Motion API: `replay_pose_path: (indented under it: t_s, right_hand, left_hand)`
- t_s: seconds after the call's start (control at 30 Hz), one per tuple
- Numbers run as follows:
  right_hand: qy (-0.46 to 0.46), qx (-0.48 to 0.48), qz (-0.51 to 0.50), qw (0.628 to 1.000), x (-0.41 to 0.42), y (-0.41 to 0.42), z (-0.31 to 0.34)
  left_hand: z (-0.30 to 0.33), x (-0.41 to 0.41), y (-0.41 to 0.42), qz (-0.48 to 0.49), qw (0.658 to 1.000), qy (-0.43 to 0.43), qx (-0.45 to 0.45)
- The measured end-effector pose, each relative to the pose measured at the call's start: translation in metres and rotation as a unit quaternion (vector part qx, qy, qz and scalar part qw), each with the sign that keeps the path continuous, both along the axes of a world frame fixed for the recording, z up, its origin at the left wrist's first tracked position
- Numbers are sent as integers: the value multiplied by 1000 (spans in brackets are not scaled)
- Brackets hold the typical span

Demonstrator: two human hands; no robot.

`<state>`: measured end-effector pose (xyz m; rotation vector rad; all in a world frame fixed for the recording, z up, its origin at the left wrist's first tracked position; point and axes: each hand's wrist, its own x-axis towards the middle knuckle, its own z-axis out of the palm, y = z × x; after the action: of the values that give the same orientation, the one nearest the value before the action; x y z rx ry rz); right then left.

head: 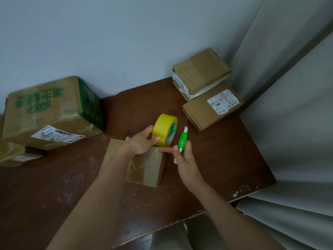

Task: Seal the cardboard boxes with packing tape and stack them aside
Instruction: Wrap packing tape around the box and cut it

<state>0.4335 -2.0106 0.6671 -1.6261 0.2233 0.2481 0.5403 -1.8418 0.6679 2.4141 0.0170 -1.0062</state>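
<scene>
Your left hand (pixel 142 143) grasps the tape roll (pixel 164 129) standing on the small box's (pixel 146 168) far edge; your right hand (pixel 185 159) clenches the green cutter (pixel 182 141) just beside it. The box looks light and stiff (slick taped top), so hold its sides.

Both bare arms reach forward from the bottom of the view, close together. The left hand (pixel 142 143) has its fingers and thumb curled round the yellow roll of packing tape (pixel 164 129), holding it up on its edge. The right hand (pixel 185 159) grips a green plastic box cutter (pixel 182 141) that points up, and its first finger sticks out toward the left hand.
</scene>
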Motion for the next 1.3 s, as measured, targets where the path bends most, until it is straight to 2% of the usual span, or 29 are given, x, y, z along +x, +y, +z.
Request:
replay_pose_path:
  t_s: [0.1,0.23,0.33,0.4,0.57,0.63,0.7,0.8,0.87,1.0,1.17,1.3]
  right_hand:
    - [-13,-53,62,997,-8,4,-4]
    - [-25,-80,84,993,-12,3,-8]
    - [-30,-82,85,993,-11,3,-6]
    - [-33,-68,78,994,-7,2,-2]
    - [-11,-52,75,996,2,-6,1]
    - [-17,-65,33,997,2,-14,4]
    - [-24,-117,16,993,1,-29,5]
    - [11,-255,127,958,1,-49,5]
    - [42,-276,178,944,2,-54,5]
    - [-19,-320,197,926,9,-53,8]
    - [-63,-438,239,864,19,-45,19]
    - [-81,-489,240,835,25,-42,27]
  left_hand:
    - [-7,-2,3,20,999,-32,-10]
    - [-13,-13,2,54,995,-69,-52]
    - [-5,-17,-10,54,990,-128,30]
    - [3,-16,-17,53,987,-144,53]
    - [-1,-17,-15,101,987,-126,22]
    - [-3,-18,-14,124,983,-134,-5]
    - [-4,-18,-12,164,977,-132,-40]
    - [-3,-18,-12,223,963,-111,-98]
    - [-3,-20,-13,232,961,-110,-103]
    - [-2,-19,-14,254,956,-102,-104]
    - [-12,-15,-12,291,941,-100,-140]
    - [-12,-15,-11,256,955,-128,-74]
